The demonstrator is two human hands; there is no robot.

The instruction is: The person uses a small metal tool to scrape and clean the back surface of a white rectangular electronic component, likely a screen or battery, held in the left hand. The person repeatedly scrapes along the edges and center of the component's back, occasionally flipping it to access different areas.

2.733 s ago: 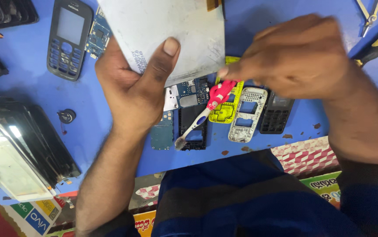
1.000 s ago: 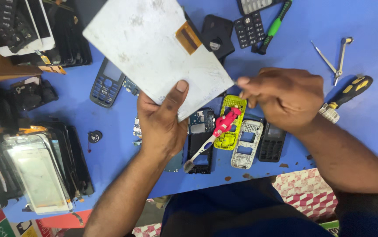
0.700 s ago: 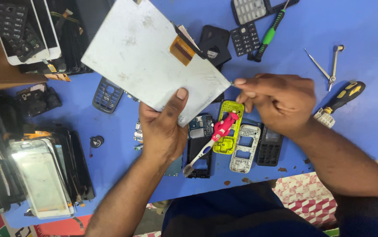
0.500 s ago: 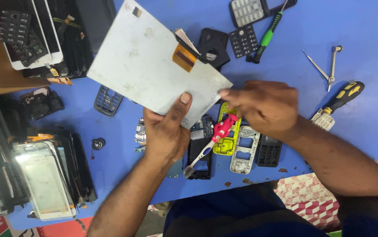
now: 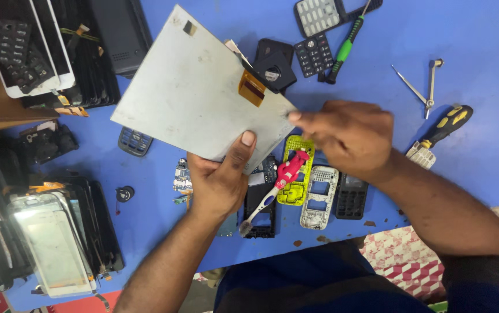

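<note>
Display panel (image 5: 197, 101): flat, rectangular, dull grey metal back, scuffed, with an orange ribbon tab (image 5: 251, 88). Left hand (image 5: 220, 179) reached up from below, thumb clamped over its lower edge. Right hand (image 5: 351, 136), knuckles up, fingertips pinched together at the panel's right corner. Pink-handled toothbrush (image 5: 275, 185) lay just beneath both hands.

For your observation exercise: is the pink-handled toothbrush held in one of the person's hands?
No, the pink-handled toothbrush lies on the blue table across phone parts, below the left hand and right hand.
</note>
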